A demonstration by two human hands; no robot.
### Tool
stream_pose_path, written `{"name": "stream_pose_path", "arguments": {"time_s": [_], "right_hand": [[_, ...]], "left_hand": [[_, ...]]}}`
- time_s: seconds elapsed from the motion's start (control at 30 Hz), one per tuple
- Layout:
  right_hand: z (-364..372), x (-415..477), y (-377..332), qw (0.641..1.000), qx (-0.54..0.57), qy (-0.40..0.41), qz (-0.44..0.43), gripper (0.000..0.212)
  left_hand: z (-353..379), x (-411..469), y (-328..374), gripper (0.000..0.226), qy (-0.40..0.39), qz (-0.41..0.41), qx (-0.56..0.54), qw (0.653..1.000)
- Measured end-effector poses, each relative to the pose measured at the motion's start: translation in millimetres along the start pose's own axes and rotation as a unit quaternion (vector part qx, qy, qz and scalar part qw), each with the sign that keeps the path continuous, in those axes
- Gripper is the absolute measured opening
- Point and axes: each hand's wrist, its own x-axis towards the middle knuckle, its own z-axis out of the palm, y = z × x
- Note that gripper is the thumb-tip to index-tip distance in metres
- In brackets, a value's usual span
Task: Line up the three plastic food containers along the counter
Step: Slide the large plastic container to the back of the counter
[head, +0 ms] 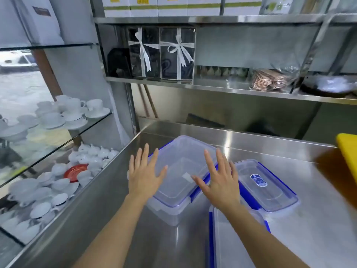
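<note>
Three clear plastic containers with blue lid clips stand on the steel counter [318, 219]. The largest container [183, 161] is at the back left. A smaller container [268, 186] with a blue label sits to its right. A third container [231, 244] lies nearest me, partly under my right forearm and cut off by the frame edge. My left hand [144, 175] hovers open over the large container's left side. My right hand [220, 180] hovers open over its right edge. Whether either hand touches the lid I cannot tell.
A yellow object [347, 153] juts in at the right edge above the counter. Glass shelves [92, 124] on the left hold white cups, saucers and teapots. Steel shelves [212, 88] behind the counter carry ribboned gift boxes and bagged goods.
</note>
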Motion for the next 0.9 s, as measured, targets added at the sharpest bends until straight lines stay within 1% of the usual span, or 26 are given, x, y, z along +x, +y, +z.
{"name": "stream_pose_path", "arguments": {"time_s": [0.03, 0.07, 0.13, 0.23, 0.33, 0.4, 0.47, 0.5, 0.57, 0.6, 0.67, 0.73, 0.8, 0.83, 0.9], "right_hand": [[2, -3, -3, 1.0, 0.004, -0.022, 0.004, 0.076], [6, -4, -4, 1.0, 0.007, -0.03, 0.001, 0.077], [15, -9, -5, 0.998, 0.02, -0.064, 0.012, 0.08], [23, -9, -8, 0.991, 0.025, -0.124, 0.041, 0.085], [30, -10, -11, 0.978, 0.075, -0.173, 0.086, 0.081], [32, -12, -14, 0.97, 0.12, -0.18, 0.107, 0.078], [32, -11, -16, 0.962, 0.149, -0.191, 0.127, 0.08], [33, -10, -17, 0.957, 0.162, -0.198, 0.139, 0.082], [37, -9, -20, 0.944, 0.197, -0.21, 0.164, 0.088], [38, -8, -22, 0.937, 0.217, -0.213, 0.175, 0.091], [43, -6, -23, 0.923, 0.256, -0.22, 0.187, 0.093], [45, 0, -19, 0.914, 0.293, -0.215, 0.18, 0.091], [44, 11, -12, 0.897, 0.348, -0.213, 0.17, 0.089], [44, 20, -7, 0.888, 0.368, -0.222, 0.165, 0.088], [39, 38, 2, 0.875, 0.377, -0.265, 0.148, 0.084]], "left_hand": [[5, -5, -4, 0.083, -0.028, -0.009, 0.005, 1.0], [10, -9, -6, 0.084, -0.03, -0.004, 0.012, 0.999], [19, -17, -13, 0.084, -0.064, -0.026, 0.012, 0.998], [20, -14, -14, 0.066, -0.115, -0.055, -0.002, 0.992], [17, -8, -15, 0.061, -0.108, -0.05, 0.011, 0.993], [14, -1, -18, 0.053, -0.081, -0.052, 0.009, 0.995], [12, 10, -21, 0.045, -0.061, -0.049, 0.007, 0.997], [11, 15, -22, 0.045, -0.051, -0.05, 0.007, 0.997], [10, 21, -26, 0.054, -0.041, -0.078, -0.01, 0.996], [10, 23, -29, 0.062, -0.054, -0.104, -0.022, 0.993], [11, 27, -36, 0.074, -0.12, -0.141, -0.037, 0.982], [10, 29, -40, 0.077, -0.175, -0.154, -0.069, 0.97], [8, 27, -39, 0.077, -0.183, -0.163, -0.106, 0.964], [6, 26, -37, 0.077, -0.182, -0.166, -0.107, 0.963], [3, 24, -34, 0.077, -0.189, -0.166, -0.091, 0.964]]}}
